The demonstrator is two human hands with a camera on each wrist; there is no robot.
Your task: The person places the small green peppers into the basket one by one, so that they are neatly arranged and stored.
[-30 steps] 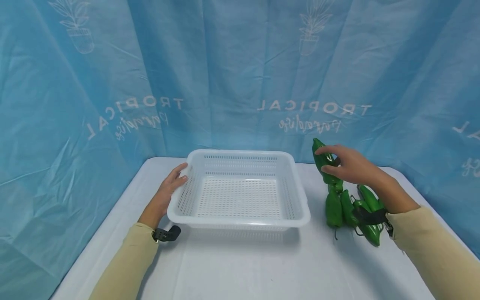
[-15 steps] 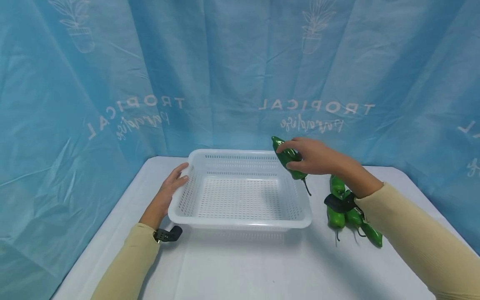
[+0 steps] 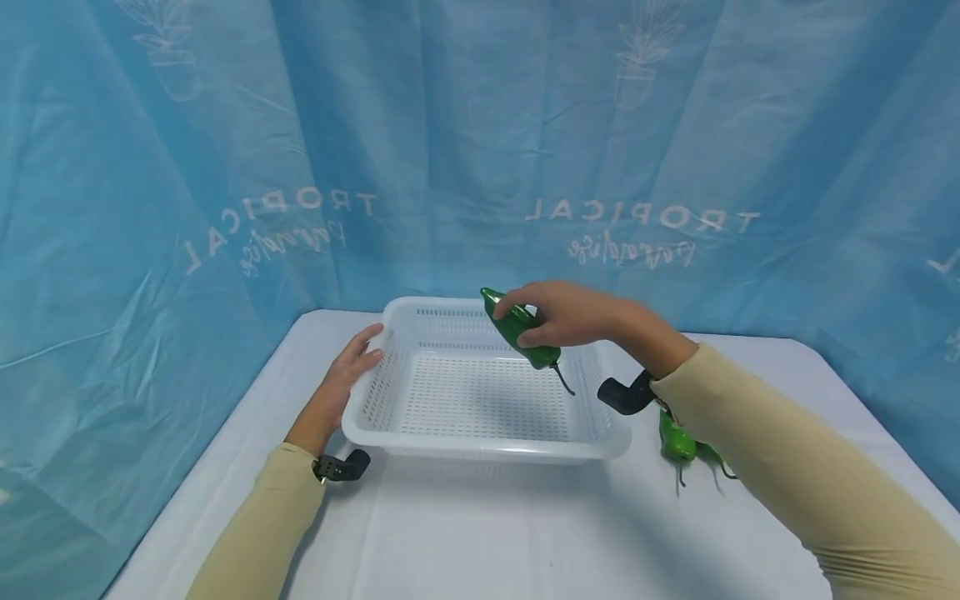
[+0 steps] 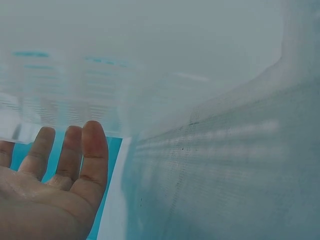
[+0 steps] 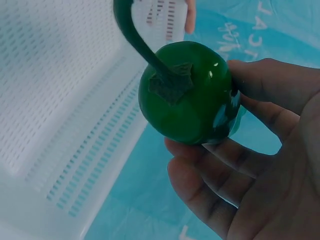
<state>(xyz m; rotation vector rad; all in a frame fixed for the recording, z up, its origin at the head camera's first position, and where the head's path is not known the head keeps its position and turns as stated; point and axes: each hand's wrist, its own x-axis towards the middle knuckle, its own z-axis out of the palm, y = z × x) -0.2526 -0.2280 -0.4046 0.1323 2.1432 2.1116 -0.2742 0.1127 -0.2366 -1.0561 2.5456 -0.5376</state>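
A green chili pepper (image 3: 525,333) with a long thin stem is held above the white plastic basket (image 3: 480,450). My right hand (image 3: 573,315) pinches it between thumb and fingers; in the right wrist view the stem end of the pepper (image 5: 190,110) faces the camera. At the basket's left side, my left hand (image 3: 341,379) rests against the rim. The left wrist view has the fingers (image 4: 92,155) fairly straight beside the basket's slotted wall. The basket's visible floor is bare.
Green peppers (image 3: 677,442) lie on the white tabletop (image 3: 465,533) right of the basket, partly hidden by the right sleeve (image 3: 787,467). A blue printed curtain (image 3: 480,150) hangs behind and to both sides.
My right hand has carried the pepper leftward from the pile at the right to above the basket. The left hand stays at the basket's left rim.
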